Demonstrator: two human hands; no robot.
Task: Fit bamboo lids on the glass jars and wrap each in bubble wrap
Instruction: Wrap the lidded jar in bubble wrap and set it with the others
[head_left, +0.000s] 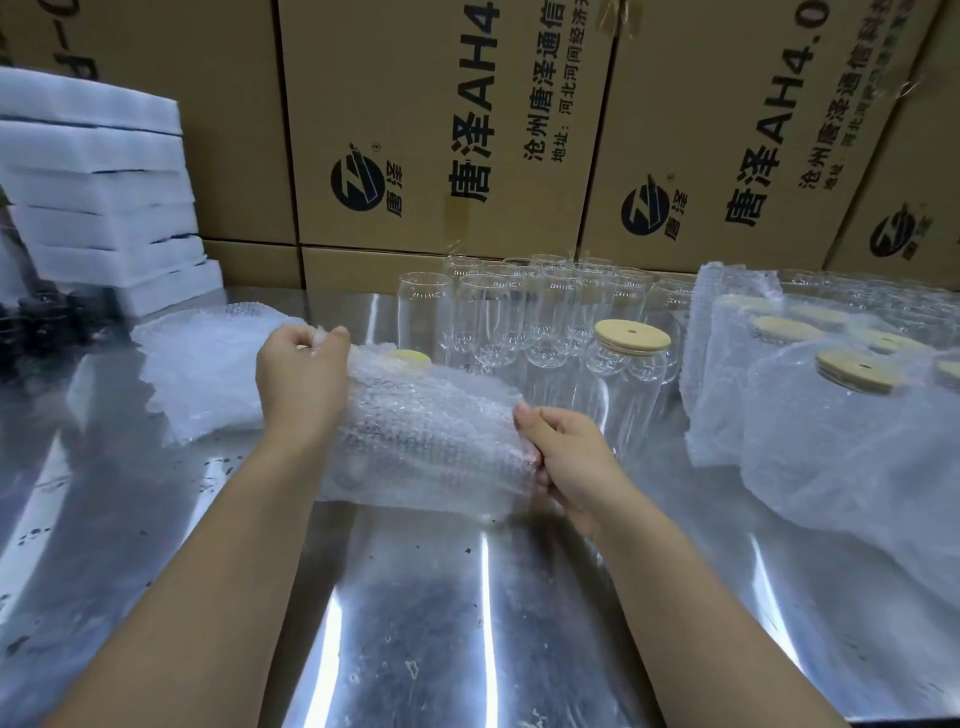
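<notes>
A glass jar wrapped in bubble wrap (426, 441) lies tilted between my hands above the steel table, its bamboo lid (410, 357) showing through the wrap at the far end. My left hand (304, 371) pinches the wrap's edge at the lid end. My right hand (563, 452) grips the wrap at the jar's bottom end. Behind stand several bare glass jars (493, 317). One lidded jar (626, 364) stands unwrapped to the right of them.
A stack of loose bubble wrap sheets (208, 364) lies at the left. Several wrapped, lidded jars (831, 395) crowd the right side. White foam trays (104, 197) are stacked at the back left. Printed cardboard boxes (441, 130) wall off the back of the steel table (441, 623).
</notes>
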